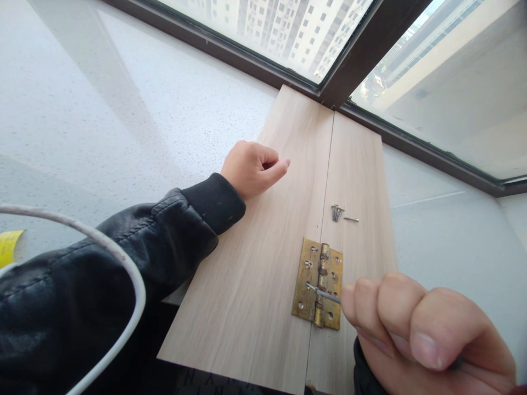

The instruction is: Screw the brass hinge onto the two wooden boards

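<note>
My right hand [424,323] is wrapped round a screwdriver [328,295]; its handle is mostly hidden in my fist. The thin metal shaft crosses the hinge's barrel, its tip at a hole in the left leaf. The brass-coloured butt hinge [305,299] lies open and flat over the seam between two pale wooden boards [247,307]. Screw heads show in the upper holes of its left leaf; the right leaf's holes look bare. My left hand [255,170] is closed on the left board, above the hinge; its curled fingers hide whatever they may hold.
Several loose screws [336,213] lie bunched on the right board [362,170], with a single one [351,220] beside them. A white cable [134,280] loops over my left sleeve. Behind the boards runs a dark window frame [284,74]. A speckled white sill [82,109] lies beneath.
</note>
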`<state>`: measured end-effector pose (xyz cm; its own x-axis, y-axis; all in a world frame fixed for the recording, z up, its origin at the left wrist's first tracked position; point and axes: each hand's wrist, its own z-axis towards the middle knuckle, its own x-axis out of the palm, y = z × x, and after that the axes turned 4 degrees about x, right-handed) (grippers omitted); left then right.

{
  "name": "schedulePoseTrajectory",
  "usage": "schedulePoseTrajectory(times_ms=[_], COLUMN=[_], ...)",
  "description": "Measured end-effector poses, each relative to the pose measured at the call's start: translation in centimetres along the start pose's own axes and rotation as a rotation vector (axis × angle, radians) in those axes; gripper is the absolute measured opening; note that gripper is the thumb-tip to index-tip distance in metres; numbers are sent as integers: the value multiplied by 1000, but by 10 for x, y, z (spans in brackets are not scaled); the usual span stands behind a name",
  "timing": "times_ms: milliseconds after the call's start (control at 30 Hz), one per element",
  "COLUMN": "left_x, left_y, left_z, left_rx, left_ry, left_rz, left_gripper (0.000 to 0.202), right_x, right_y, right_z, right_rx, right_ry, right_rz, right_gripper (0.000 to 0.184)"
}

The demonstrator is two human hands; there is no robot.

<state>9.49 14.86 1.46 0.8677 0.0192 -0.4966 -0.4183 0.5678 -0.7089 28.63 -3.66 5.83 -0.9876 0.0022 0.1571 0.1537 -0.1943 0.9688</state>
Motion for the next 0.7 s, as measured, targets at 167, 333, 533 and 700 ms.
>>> schedulePoseTrajectory(times_ms=[167, 333, 533, 700], left_x=[-1, -1, -1, -1], left_y=[-2, -2, -2, -2], left_z=[0, 0, 0, 1], left_rx=[-16, -13, -8, -19], left_ry=[6, 8, 7, 7], left_rz=[1, -1, -4, -3], left_gripper=[50, 50, 50, 51], right_x=[2, 3, -17, -32], right_y=[0, 6, 15, 21], right_z=[3, 2, -4, -9], right_rx=[-74, 13, 4, -41], right_ry=[37, 78, 192, 128], right_rz=[-55, -144, -508, -609], right_gripper=[39, 32, 21, 45])
